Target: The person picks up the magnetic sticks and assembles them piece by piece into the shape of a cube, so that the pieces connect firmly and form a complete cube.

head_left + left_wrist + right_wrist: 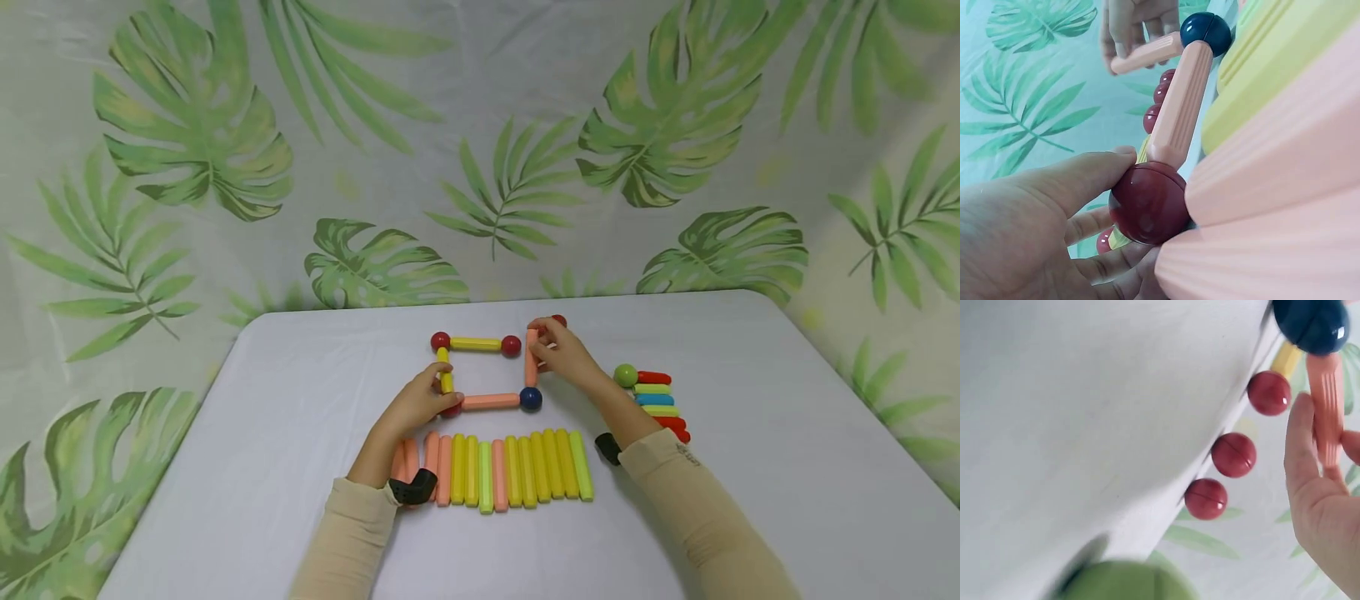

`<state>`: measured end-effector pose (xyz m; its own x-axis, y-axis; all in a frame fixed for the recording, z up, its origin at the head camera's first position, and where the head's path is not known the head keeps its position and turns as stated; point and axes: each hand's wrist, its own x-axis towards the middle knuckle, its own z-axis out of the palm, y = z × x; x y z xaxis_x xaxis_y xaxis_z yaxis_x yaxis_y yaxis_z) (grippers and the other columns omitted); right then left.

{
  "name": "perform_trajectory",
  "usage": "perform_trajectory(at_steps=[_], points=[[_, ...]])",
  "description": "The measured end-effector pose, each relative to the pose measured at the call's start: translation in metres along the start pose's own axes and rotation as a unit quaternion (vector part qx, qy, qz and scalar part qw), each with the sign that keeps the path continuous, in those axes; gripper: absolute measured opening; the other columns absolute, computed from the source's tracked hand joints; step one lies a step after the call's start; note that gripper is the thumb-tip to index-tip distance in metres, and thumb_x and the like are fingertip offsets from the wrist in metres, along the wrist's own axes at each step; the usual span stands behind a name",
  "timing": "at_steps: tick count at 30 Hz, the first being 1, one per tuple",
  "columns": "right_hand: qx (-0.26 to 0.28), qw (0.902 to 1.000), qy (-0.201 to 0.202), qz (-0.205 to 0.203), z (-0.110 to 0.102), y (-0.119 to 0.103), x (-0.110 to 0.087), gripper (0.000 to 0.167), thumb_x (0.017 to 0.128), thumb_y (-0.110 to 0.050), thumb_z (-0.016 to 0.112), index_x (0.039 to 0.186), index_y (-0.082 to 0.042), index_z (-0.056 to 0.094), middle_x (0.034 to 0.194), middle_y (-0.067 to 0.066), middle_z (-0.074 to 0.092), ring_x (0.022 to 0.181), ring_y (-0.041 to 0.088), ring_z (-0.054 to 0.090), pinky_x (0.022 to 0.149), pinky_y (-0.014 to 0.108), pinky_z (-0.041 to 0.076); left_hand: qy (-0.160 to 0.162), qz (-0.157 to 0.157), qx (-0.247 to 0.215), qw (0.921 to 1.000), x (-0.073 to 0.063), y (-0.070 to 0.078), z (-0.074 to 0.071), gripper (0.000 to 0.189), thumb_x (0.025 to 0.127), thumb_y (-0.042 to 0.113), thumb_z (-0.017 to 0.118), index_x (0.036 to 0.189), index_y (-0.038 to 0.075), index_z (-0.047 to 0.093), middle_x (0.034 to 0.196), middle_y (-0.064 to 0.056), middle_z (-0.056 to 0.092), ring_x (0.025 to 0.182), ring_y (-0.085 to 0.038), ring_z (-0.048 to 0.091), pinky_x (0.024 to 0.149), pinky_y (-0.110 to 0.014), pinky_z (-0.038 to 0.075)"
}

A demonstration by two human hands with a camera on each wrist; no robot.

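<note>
My left hand (415, 404) holds a dark red ball (1149, 203) at the near left corner of a ball-and-stick outline, thumb and fingers about it. A yellow stick (446, 358) runs back from this ball to another red ball (440, 341); a second yellow stick (476, 343) joins that to a third red ball (511, 346). From the held ball a pink stick (491, 402) leads right to a blue ball (531, 399). My right hand (564, 358) pinches another pink stick (1329, 406), whose near end meets the blue ball. Its far end stands apart from the third red ball.
A row of pink, yellow and green sticks (513, 471) lies in front, partly under my left wrist. At right are a green ball (625, 376) and short coloured sticks (655, 400), partly behind my right forearm. One loose red ball (559, 320) sits behind my right hand.
</note>
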<state>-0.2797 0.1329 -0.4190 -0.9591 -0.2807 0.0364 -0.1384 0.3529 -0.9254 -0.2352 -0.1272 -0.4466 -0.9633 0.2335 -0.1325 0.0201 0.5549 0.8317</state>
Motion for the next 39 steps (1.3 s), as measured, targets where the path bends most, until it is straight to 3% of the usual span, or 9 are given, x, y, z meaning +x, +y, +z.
perform_trajectory(at_steps=[7,14,18,24,33,39], points=[[-0.010,0.9972,-0.047,0.058,0.003,0.005,0.011,0.032,0.091,-0.009,0.051,0.121,-0.001,0.043,0.089,0.018,0.052,0.074,0.024,0.057,0.067,0.038,0.052,0.002,0.002,-0.007,1.0000,0.000,-0.001,0.001,0.054,0.082,0.023,0.067,0.128,0.010,0.043,0.094,-0.012,0.050,0.063,-0.019,0.048,0.054,-0.027,0.045],[-0.004,0.9889,-0.084,0.122,0.009,0.007,0.021,0.063,0.086,-0.008,0.058,0.139,-0.005,0.024,0.086,0.016,0.055,0.064,0.019,0.055,0.060,0.033,0.052,-0.004,-0.001,-0.006,1.0000,0.000,0.000,0.001,0.054,0.082,0.023,0.067,0.127,0.009,0.043,0.094,-0.012,0.050,0.065,-0.019,0.048,0.055,-0.028,0.046],[-0.033,0.9839,-0.096,0.147,0.014,0.007,0.025,0.069,0.085,-0.011,0.060,0.142,-0.010,0.021,0.094,0.017,0.054,0.058,0.017,0.055,0.057,0.029,0.051,-0.006,-0.002,-0.005,1.0000,0.000,0.000,0.001,0.054,0.082,0.024,0.067,0.127,0.010,0.043,0.095,-0.012,0.050,0.066,-0.020,0.048,0.055,-0.027,0.046],[-0.076,0.9810,-0.093,0.152,0.015,0.004,0.029,0.064,0.083,-0.012,0.061,0.139,-0.012,0.030,0.089,0.015,0.049,0.054,0.017,0.052,0.054,0.027,0.050,-0.011,0.008,-0.001,0.9999,-0.002,0.000,-0.001,0.055,0.083,0.024,0.067,0.129,0.010,0.042,0.098,-0.011,0.049,0.067,-0.019,0.049,0.057,-0.028,0.045],[-0.072,0.9881,-0.066,0.118,0.011,0.010,0.032,0.057,0.083,-0.007,0.060,0.135,-0.003,0.035,0.097,0.016,0.046,0.068,0.019,0.050,0.056,0.026,0.049,-0.053,0.033,0.015,0.9980,-0.007,0.002,-0.003,0.054,0.083,0.027,0.066,0.129,0.011,0.043,0.105,-0.011,0.049,0.079,-0.021,0.050,0.064,-0.031,0.045],[-0.101,0.9858,-0.052,0.124,0.011,0.011,0.033,0.057,0.084,-0.009,0.061,0.135,-0.004,0.036,0.097,0.016,0.048,0.075,0.022,0.048,0.060,0.024,0.046,-0.066,0.041,0.024,0.9967,-0.007,0.002,-0.004,0.051,0.083,0.025,0.066,0.127,0.011,0.045,0.104,-0.009,0.049,0.077,-0.020,0.048,0.061,-0.031,0.042]])
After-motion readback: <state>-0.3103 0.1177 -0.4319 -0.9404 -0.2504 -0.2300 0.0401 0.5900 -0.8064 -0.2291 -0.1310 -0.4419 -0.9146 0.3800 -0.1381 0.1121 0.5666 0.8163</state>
